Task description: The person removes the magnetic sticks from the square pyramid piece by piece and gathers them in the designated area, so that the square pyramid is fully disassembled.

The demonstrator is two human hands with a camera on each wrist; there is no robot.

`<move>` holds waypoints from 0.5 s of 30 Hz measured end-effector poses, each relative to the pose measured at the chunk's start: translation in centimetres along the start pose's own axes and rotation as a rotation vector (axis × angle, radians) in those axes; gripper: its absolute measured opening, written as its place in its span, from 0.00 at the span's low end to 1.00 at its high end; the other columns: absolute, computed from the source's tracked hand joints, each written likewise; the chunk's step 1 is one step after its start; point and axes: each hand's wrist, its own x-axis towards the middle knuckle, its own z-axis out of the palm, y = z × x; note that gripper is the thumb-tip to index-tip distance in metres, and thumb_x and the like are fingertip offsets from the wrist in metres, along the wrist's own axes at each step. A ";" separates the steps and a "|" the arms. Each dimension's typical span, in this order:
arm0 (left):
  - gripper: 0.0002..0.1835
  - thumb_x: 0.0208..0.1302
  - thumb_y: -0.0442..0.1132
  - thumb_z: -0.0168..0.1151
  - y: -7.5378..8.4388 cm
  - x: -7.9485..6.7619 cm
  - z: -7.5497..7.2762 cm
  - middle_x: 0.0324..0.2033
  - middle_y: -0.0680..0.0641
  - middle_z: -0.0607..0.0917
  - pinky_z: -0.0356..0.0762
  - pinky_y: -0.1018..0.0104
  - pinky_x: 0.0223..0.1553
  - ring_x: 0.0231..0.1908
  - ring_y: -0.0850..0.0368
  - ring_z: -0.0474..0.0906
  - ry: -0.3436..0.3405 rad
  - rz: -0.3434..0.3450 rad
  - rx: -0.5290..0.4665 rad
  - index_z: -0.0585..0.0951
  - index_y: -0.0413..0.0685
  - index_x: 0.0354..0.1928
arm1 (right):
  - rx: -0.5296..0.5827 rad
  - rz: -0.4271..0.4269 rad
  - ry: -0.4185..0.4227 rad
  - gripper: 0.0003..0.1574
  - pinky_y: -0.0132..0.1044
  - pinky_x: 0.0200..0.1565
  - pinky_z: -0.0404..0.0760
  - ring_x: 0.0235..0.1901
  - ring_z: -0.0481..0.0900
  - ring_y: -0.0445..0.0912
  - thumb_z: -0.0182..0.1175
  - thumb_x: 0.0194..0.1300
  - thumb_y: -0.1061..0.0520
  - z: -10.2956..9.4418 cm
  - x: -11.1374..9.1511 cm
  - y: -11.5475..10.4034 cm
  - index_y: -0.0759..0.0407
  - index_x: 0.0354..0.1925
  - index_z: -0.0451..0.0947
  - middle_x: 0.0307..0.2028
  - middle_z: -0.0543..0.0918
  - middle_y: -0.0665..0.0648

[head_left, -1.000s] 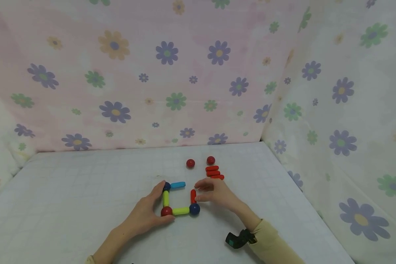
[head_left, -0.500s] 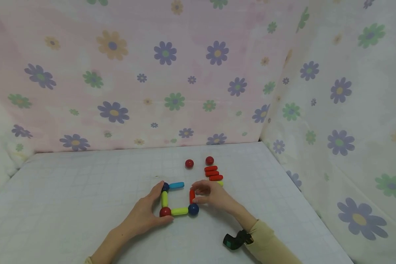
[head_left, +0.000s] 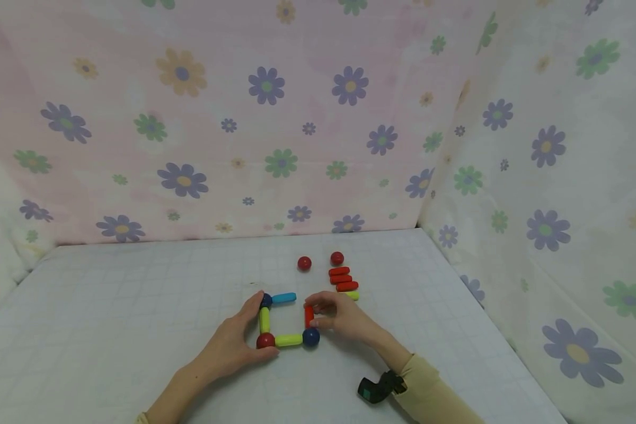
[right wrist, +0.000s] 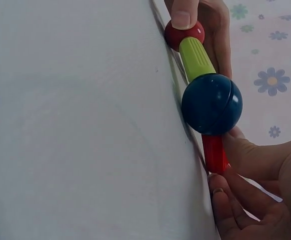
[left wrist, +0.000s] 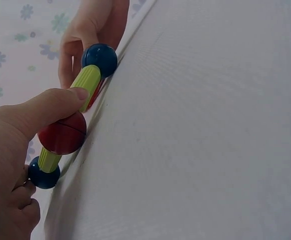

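My left hand (head_left: 228,344) spans the left side of a partly built frame of toy magnetic sticks and balls, fingers at the far dark blue ball (head_left: 265,300) and thumb by the red ball (head_left: 265,340). A yellow-green stick (head_left: 265,321) joins these two, and a light blue stick (head_left: 284,298) points right from the far ball. Another yellow-green stick (right wrist: 197,59) runs from the red ball to the near dark blue ball (right wrist: 212,105). From that ball a red stick (right wrist: 214,152) extends away, pinched between thumb and fingers of my right hand (head_left: 344,315).
Behind the right hand lie several loose red sticks (head_left: 341,279) and a yellow-green stick (head_left: 352,295). Two loose red balls (head_left: 304,263) are farther back. A dark wrist camera (head_left: 373,390) sits on the right wrist. Flowered cloth (head_left: 281,176) walls in the white table (head_left: 138,294).
My right hand has closed its fingers on the red stick, shifting slightly left and nearer, which uncovers the loose yellow-green stick behind it. The left hand keeps its place.
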 end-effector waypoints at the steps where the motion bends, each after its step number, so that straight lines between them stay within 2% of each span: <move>1: 0.61 0.47 0.62 0.77 0.0 0.0 0.0 0.77 0.47 0.58 0.62 0.40 0.70 0.76 0.44 0.55 0.000 0.000 -0.001 0.54 0.54 0.79 | 0.002 0.002 0.001 0.26 0.37 0.58 0.79 0.53 0.80 0.47 0.70 0.62 0.60 0.0 0.0 0.0 0.51 0.59 0.79 0.54 0.82 0.49; 15: 0.61 0.47 0.63 0.77 -0.1 0.0 0.1 0.77 0.48 0.58 0.62 0.39 0.70 0.76 0.44 0.56 0.002 -0.001 0.007 0.54 0.56 0.79 | -0.014 0.011 0.049 0.28 0.29 0.48 0.80 0.46 0.78 0.45 0.71 0.59 0.62 0.0 -0.2 -0.3 0.53 0.58 0.78 0.50 0.82 0.49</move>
